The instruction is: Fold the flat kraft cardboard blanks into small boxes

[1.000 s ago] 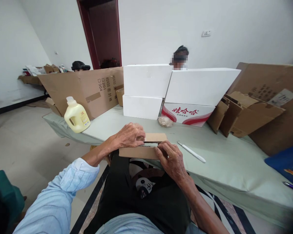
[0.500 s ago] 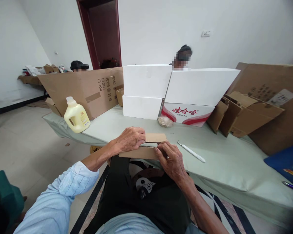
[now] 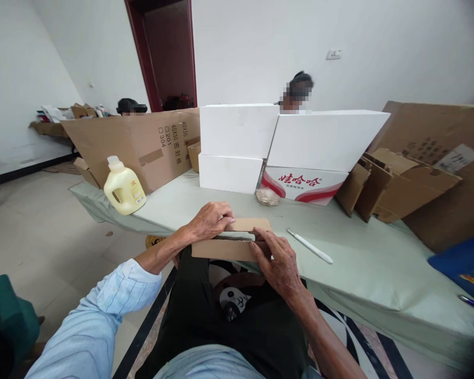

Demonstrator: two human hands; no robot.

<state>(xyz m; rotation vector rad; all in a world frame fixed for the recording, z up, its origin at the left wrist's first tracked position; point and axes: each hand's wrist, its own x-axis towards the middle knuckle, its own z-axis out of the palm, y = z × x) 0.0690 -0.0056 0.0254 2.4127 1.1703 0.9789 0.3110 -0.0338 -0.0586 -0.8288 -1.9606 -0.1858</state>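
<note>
At the near edge of the cloth-covered table (image 3: 169,208), I hold a small piece of folded brown cardboard (image 3: 223,250). Its near and far panels stand apart, with a gap between them. My left hand (image 3: 210,220) pinches the left end of the far panel, its fingertips curled together. My right hand (image 3: 278,258) grips the right end, thumb on the near panel and fingers reaching to the far one. A white pen-like cutter (image 3: 310,246) lies to the right of my right hand. Just beyond the cardboard sits a small clear-wrapped bundle (image 3: 267,197).
White boxes (image 3: 239,131) stand stacked across the table's far side. A pale yellow jug (image 3: 124,187) is at the left, beside a large carton (image 3: 142,147). Cut cardboard (image 3: 414,184) and a blue item (image 3: 464,268) occupy the right. Two people are partly visible behind the boxes.
My left hand has drawn back slightly to the left along the far panel, uncovering more of it. The gap between the panels shows wider. My right hand stays nearly in place.
</note>
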